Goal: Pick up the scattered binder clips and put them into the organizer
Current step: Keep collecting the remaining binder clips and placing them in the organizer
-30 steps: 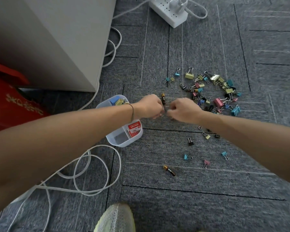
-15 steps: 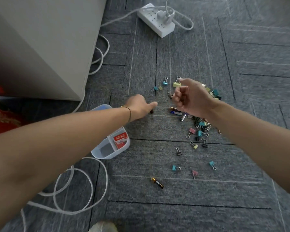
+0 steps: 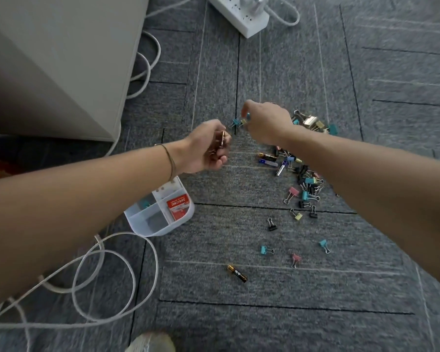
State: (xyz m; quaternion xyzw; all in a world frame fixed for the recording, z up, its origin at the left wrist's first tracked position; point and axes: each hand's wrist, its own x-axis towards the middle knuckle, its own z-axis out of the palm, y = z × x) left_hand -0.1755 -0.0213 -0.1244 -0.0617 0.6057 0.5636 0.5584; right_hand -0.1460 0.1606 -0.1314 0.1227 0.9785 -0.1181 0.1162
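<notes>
Several coloured binder clips (image 3: 307,184) lie scattered on the grey carpet at the right, with more in a far pile (image 3: 313,122) and loose ones near me (image 3: 266,250). The white compartmented organizer (image 3: 137,219) stands under my left forearm, holding a red card and a teal clip. My right hand (image 3: 266,124) reaches far, fingertips pinched on a small blue binder clip (image 3: 248,115); a teal clip (image 3: 236,122) lies just beside it. My left hand (image 3: 207,148) is closed around a gold battery (image 3: 222,138) and some wire clip handles.
Batteries lie among the clips (image 3: 266,156) and one alone near me (image 3: 237,273). A white power strip (image 3: 241,19) sits at the far top, looped white cable (image 3: 101,252) at the near left, a white cabinet (image 3: 61,59) at the left, and my shoe (image 3: 150,341) at the bottom.
My hands parted. The left hand reached to the battery on the carpet and closed on it. The right hand moved farther away to the blue clip. The view shifted.
</notes>
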